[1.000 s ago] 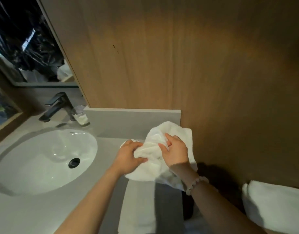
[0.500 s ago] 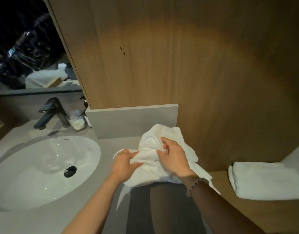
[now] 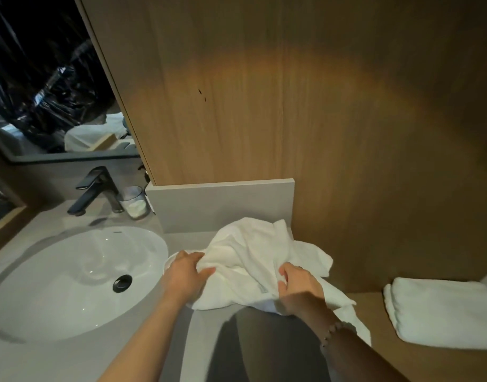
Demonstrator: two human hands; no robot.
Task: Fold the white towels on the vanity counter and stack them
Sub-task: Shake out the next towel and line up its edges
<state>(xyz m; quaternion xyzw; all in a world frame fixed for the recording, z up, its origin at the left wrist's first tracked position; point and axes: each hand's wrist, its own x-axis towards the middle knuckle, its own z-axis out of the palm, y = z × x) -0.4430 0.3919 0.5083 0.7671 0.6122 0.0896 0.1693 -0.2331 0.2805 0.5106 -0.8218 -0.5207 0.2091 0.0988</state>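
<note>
A crumpled white towel point(image 3: 253, 257) lies bunched on the grey vanity counter point(image 3: 159, 351), right of the sink. My left hand point(image 3: 188, 274) grips its left side, thumb and fingers curled into the cloth. My right hand point(image 3: 300, 288) pinches a fold on its right side; a bead bracelet shows on that wrist. Part of the towel hangs over the counter's front edge below my right arm. A folded white towel point(image 3: 440, 312) rests on the lower wooden shelf point(image 3: 374, 362) at the right.
A white oval sink point(image 3: 71, 282) fills the counter's left, with a dark faucet point(image 3: 96, 188) and a glass point(image 3: 134, 201) behind it. A grey backsplash point(image 3: 223, 205) and wood panel wall point(image 3: 291, 106) stand close behind the towel. A mirror point(image 3: 44, 92) is at upper left.
My hands have drawn apart, spreading the bunched towel wider across the counter. The view has shifted, bringing the folded towel on the right shelf fully into sight.
</note>
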